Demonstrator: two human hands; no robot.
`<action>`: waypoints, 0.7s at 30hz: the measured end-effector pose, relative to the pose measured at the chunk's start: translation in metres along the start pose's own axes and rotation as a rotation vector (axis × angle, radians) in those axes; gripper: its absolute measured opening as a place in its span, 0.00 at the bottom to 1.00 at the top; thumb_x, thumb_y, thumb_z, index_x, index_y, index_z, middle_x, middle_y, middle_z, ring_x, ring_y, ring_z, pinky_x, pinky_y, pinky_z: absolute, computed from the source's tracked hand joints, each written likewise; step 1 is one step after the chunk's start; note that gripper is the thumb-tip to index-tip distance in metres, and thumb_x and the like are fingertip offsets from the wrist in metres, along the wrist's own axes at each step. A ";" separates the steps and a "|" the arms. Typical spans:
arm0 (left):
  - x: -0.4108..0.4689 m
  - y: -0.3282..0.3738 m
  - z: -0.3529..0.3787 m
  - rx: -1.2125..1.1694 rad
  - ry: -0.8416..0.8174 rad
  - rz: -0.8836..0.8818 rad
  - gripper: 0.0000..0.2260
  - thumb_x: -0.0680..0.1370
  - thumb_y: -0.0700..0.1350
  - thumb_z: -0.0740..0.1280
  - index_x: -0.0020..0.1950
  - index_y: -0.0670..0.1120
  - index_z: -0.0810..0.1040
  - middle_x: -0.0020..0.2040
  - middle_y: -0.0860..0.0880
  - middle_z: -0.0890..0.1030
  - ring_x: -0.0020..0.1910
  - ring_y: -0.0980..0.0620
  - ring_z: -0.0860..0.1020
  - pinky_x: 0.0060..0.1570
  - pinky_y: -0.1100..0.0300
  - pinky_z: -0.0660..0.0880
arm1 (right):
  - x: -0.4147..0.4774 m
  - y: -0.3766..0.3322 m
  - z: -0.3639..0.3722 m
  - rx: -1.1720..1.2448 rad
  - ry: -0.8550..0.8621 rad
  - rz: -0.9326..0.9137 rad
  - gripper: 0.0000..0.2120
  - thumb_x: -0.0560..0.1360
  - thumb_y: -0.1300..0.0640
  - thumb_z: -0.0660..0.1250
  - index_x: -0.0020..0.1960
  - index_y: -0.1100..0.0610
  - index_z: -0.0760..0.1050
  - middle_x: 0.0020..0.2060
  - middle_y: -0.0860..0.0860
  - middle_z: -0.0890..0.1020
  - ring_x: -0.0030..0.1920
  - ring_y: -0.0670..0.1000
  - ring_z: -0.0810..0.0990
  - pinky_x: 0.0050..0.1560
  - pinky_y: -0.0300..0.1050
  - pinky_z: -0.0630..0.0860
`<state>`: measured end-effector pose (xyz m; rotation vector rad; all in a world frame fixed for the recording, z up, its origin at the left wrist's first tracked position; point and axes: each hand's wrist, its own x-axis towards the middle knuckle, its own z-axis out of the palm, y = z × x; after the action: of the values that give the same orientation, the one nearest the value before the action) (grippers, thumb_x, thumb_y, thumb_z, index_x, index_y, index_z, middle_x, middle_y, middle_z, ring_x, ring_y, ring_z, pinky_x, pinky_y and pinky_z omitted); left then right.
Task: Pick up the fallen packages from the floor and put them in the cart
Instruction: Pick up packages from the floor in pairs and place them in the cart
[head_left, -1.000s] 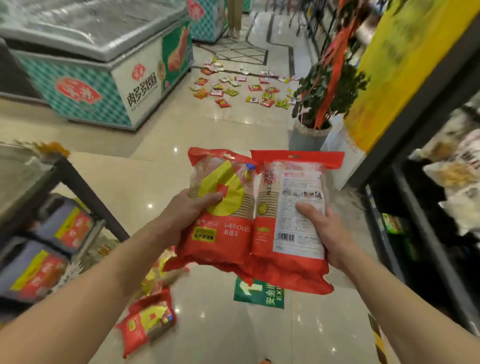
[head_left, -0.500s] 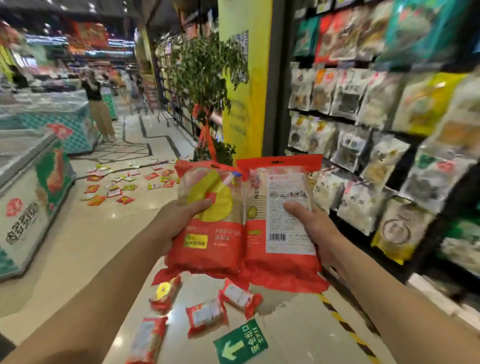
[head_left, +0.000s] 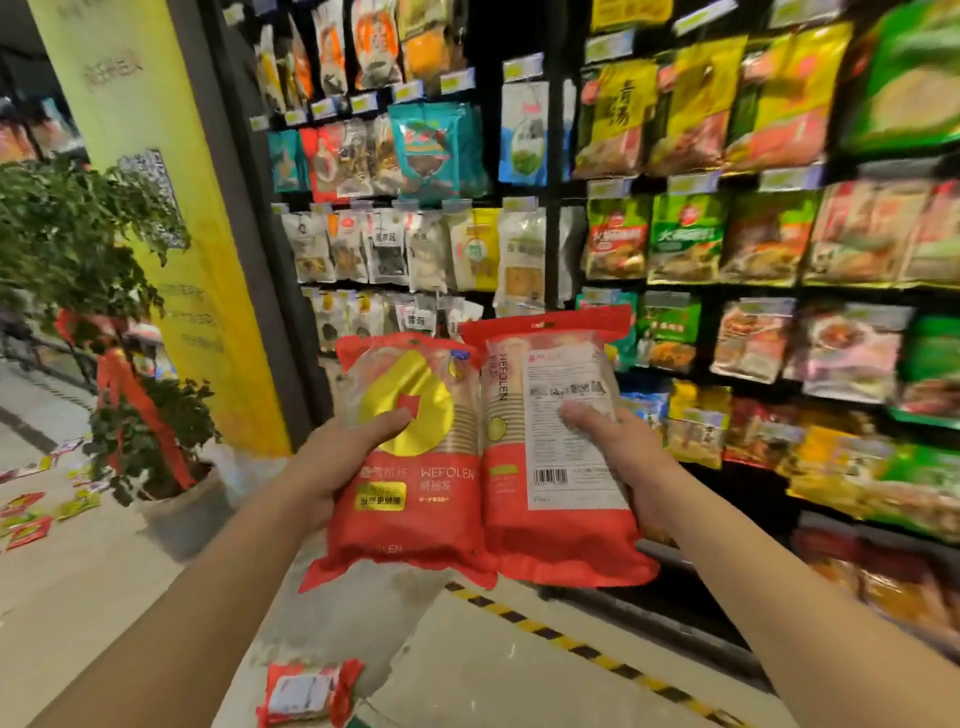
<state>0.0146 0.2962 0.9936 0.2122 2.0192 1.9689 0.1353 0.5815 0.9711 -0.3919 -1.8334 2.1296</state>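
Note:
Two red packages are held up side by side at chest height. My left hand (head_left: 337, 462) grips the left package (head_left: 415, 499), front side out with a yellow emblem, thumb across its face. My right hand (head_left: 623, 457) grips the right package (head_left: 556, 493), back label and barcode facing me. One more red package (head_left: 306, 693) lies on the floor below. Several small packets (head_left: 31, 519) are scattered on the floor at far left. No cart is in view.
Store shelves (head_left: 675, 234) full of bagged goods fill the right and centre. A yellow pillar (head_left: 171, 234) stands left of them, with a potted plant (head_left: 130, 415) in front. A black-and-yellow striped line (head_left: 582, 649) runs along the shelf base.
The view has swung right, from the freezer aisle and floor to the shelves. Both hands keep the same hold on the two packages.

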 end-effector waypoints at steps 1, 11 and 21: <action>-0.002 0.002 0.026 0.006 -0.029 0.009 0.22 0.74 0.52 0.82 0.65 0.49 0.84 0.50 0.40 0.90 0.44 0.39 0.90 0.44 0.43 0.87 | -0.008 -0.002 -0.025 0.008 0.036 -0.006 0.21 0.80 0.54 0.76 0.71 0.57 0.79 0.49 0.54 0.91 0.46 0.56 0.91 0.38 0.48 0.86; -0.051 -0.018 0.284 0.058 -0.396 -0.056 0.25 0.71 0.55 0.83 0.63 0.46 0.85 0.51 0.38 0.90 0.43 0.38 0.90 0.47 0.41 0.86 | -0.139 -0.024 -0.269 -0.029 0.341 -0.148 0.33 0.81 0.55 0.75 0.83 0.49 0.68 0.56 0.50 0.90 0.53 0.51 0.90 0.46 0.45 0.87; -0.107 -0.038 0.506 0.186 -0.785 -0.054 0.15 0.76 0.50 0.79 0.60 0.46 0.85 0.45 0.41 0.90 0.35 0.44 0.89 0.47 0.47 0.85 | -0.288 -0.015 -0.429 0.001 0.734 -0.103 0.18 0.81 0.52 0.74 0.71 0.46 0.79 0.57 0.52 0.90 0.56 0.59 0.90 0.61 0.61 0.84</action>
<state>0.2824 0.7392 0.9661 0.8165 1.6340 1.3408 0.5703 0.8569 0.9254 -0.9102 -1.3799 1.6012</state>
